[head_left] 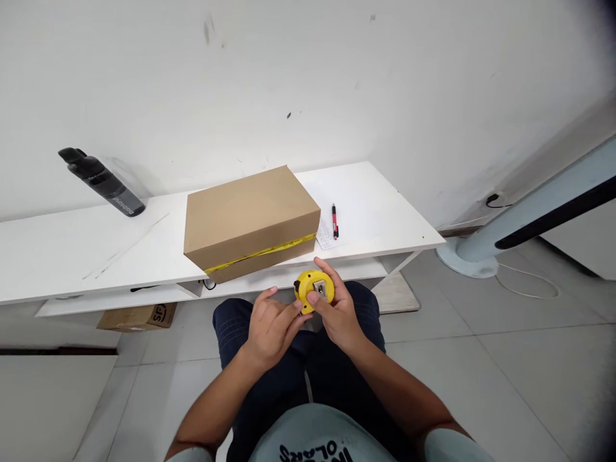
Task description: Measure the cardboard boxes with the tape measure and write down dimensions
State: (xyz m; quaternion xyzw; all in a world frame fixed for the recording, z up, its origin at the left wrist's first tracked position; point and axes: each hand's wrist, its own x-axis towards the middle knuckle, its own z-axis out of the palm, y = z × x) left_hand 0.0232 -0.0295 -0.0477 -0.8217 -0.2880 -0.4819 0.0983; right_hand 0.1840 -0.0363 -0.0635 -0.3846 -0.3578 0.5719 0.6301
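Note:
A yellow tape measure point(308, 282) with a metal clip is held above my lap. My right hand point(344, 321) wraps round it, with the thumb across its face and the fingers behind. At the lower left edge of the case, the thumb and fingers of my left hand point(273, 326) pinch it; the tape's end is hard to make out there. Beyond my hands, a brown cardboard box point(250, 212) with a yellow tape band point(260, 253) along its front sits on the white bench point(385, 205). A red and black pen point(334, 221) lies on a written paper point(326, 234) right of the box.
A dark bottle point(103, 183) stands on the bench at the left, by the wall. Below is a shelf, with another carton point(139, 316) on the floor under it. To the right rises a pale tower fan point(529, 218) with a cable on the tiled floor.

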